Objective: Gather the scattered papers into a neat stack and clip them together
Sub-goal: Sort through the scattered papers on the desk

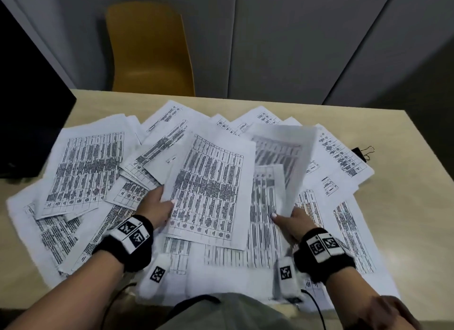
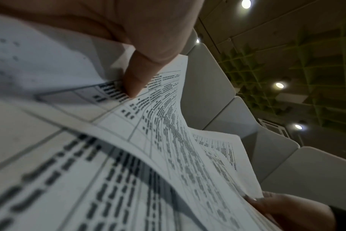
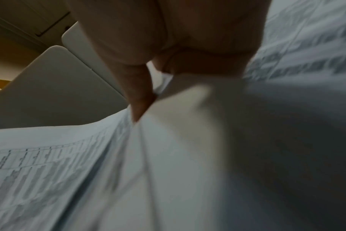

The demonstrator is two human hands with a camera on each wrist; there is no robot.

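Note:
Many printed table sheets (image 1: 83,162) lie scattered and overlapping across the wooden table (image 1: 407,214). My left hand (image 1: 165,202) pinches the left edge of one flat sheet (image 1: 211,187) at the centre, thumb on top; the left wrist view shows the thumb (image 2: 134,81) pressed on that sheet (image 2: 168,140). My right hand (image 1: 285,218) grips the lower corner of another sheet (image 1: 285,155), which is lifted and curls upward. The right wrist view is blurred, with my thumb (image 3: 140,101) on paper (image 3: 188,156). A black binder clip (image 1: 363,152) lies at the right, beside the papers and apart from both hands.
A yellow chair (image 1: 149,49) stands behind the table's far edge. A dark screen (image 1: 32,118) sits at the table's left. Grey cabinet panels (image 1: 282,39) fill the background. Bare tabletop shows at the far right, around the clip. Thin black cables (image 1: 317,305) trail over the near edge.

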